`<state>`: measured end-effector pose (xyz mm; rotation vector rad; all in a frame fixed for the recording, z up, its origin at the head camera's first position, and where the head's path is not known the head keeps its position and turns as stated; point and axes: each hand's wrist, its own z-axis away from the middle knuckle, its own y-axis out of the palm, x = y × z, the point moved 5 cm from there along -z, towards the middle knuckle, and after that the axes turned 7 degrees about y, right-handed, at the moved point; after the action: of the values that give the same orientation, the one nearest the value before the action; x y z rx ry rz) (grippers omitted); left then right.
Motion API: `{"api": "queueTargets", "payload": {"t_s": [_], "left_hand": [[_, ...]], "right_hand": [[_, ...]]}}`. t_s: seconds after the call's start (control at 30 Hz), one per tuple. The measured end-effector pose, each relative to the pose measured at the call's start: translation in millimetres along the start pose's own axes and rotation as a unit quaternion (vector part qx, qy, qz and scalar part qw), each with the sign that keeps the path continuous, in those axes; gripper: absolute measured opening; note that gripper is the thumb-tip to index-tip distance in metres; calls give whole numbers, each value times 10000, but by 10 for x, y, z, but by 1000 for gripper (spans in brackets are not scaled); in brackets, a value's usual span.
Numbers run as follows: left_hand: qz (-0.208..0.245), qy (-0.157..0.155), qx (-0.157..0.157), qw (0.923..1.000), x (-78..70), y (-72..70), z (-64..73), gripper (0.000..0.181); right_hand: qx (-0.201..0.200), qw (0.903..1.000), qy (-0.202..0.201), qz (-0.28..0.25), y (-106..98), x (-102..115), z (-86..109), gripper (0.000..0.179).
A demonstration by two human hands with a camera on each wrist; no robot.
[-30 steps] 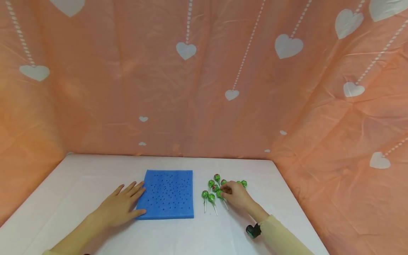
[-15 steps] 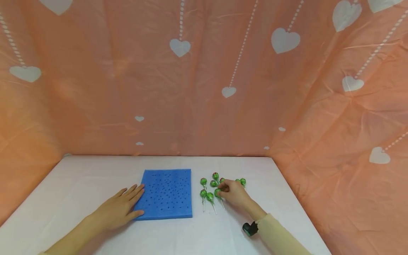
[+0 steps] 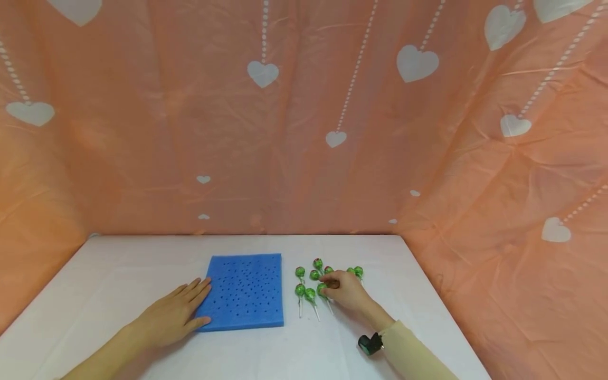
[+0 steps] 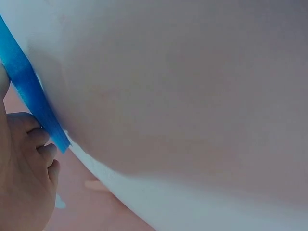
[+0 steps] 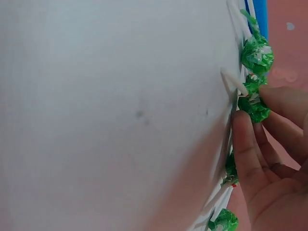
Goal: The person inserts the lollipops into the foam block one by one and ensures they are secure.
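Observation:
A square blue foam block (image 3: 244, 290), dotted with small holes, lies on the white table. My left hand (image 3: 171, 316) rests at its left side, fingers outstretched and fingertips on the edge. In the left wrist view, the foam's edge (image 4: 36, 96) runs past the fingers of that hand (image 4: 26, 173). To the right of the block lie several green-wrapped lollipops with white sticks. My right hand (image 3: 351, 293) is over them, its thumb and forefinger pinching the green head of one lollipop (image 3: 321, 290). The right wrist view shows this lollipop's wrapper (image 5: 254, 110) between the fingertips.
Near the held one lie other lollipops, one at the front left (image 3: 300, 290) and one at the back (image 3: 317, 263). Two more heads (image 3: 358, 271) show behind the right hand. Orange cloth (image 3: 304, 206) with white hearts walls the table's back and sides.
Two lollipops near the right fingers have shifted, one leftward and one back, so the group is more spread out. Both hands stay nearly in place while the head view drifts slightly.

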<state>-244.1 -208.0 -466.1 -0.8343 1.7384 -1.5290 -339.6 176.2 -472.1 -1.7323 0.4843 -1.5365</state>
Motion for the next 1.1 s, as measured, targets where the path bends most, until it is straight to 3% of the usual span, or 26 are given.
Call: {"api": "queueTargets", "payload": {"t_s": [0.3, 0.67, 0.9, 1.1], "left_hand": [[7, 24, -28, 10000, 15, 33, 29, 77], [-101, 38, -129, 9999, 27, 37, 15, 77], [-151, 103, -229, 9996, 21, 25, 20, 76], [-102, 141, -128, 9998, 9, -2, 23, 76]], "right_hand": [[-177, 9990, 3, -417, -29, 30, 45, 22], [-579, 9913, -19, -1181, -70, 223, 71, 23], [-459, 9824, -193, -1798, -9, 417, 40, 25], [-278, 9807, -68, -1935, 88, 542, -1, 26]]}}
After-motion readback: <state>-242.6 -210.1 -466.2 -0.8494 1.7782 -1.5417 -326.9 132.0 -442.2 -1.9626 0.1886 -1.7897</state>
